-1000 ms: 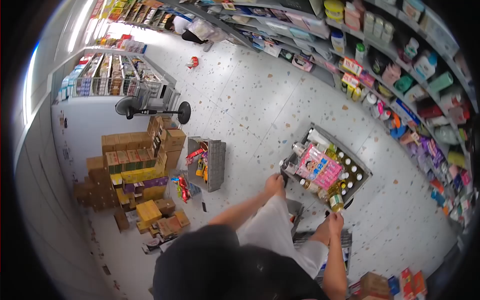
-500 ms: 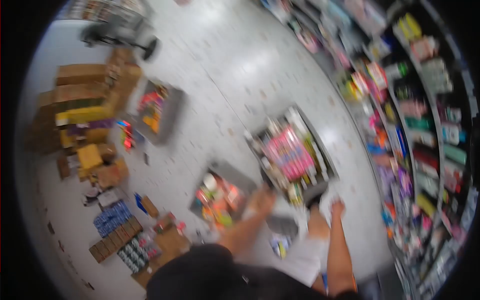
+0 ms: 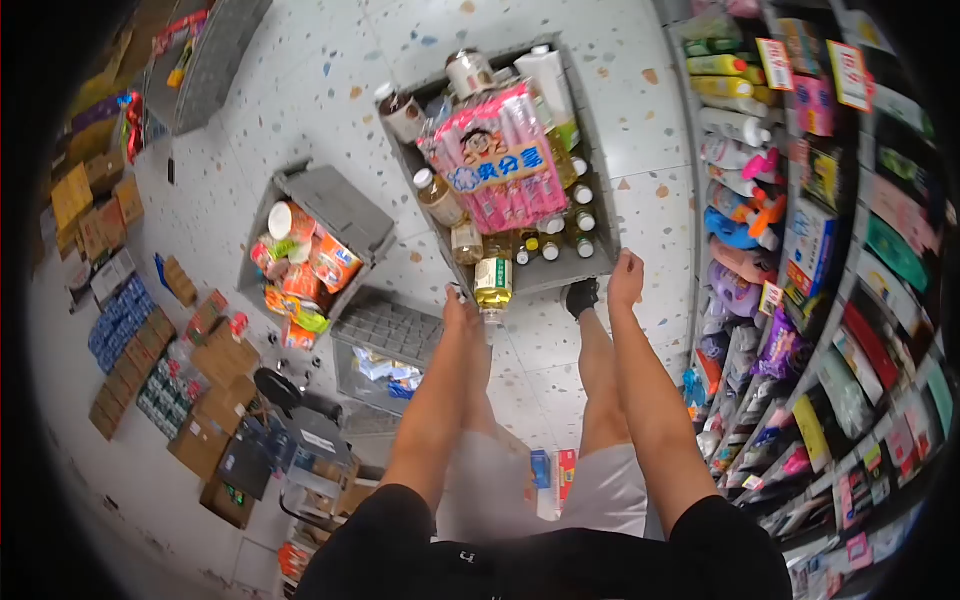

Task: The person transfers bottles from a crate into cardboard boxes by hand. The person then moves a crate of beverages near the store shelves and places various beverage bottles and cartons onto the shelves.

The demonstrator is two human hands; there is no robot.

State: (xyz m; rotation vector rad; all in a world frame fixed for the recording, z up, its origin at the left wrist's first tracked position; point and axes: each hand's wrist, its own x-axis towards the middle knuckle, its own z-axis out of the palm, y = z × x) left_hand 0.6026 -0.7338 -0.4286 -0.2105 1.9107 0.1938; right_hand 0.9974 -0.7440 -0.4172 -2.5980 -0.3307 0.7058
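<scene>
A grey plastic crate (image 3: pixel 592 272) sits in front of me on the floor, loaded with bottles and a large pink snack package (image 3: pixel 500 165). My left hand (image 3: pixel 459 312) is closed at its near left corner, beside a bottle of yellow oil (image 3: pixel 493 283) that leans over the near edge. At the near right corner, my right hand (image 3: pixel 626 282) has its fingers curled against the rim. Part of each hand's grip is hidden by the hand itself.
Left of the crate stands a grey lidded bin (image 3: pixel 345 215) of orange snack packs, with another grey crate (image 3: pixel 385 330) nearer me. Shelves of bottles (image 3: pixel 735 190) line the right side. Cardboard boxes (image 3: pixel 215 370) are stacked at left; my shoe (image 3: pixel 580 297) is by the crate.
The view has come closer to the loaded crate and turned. My hands, earlier apart from it and blurred, are now at its two near corners.
</scene>
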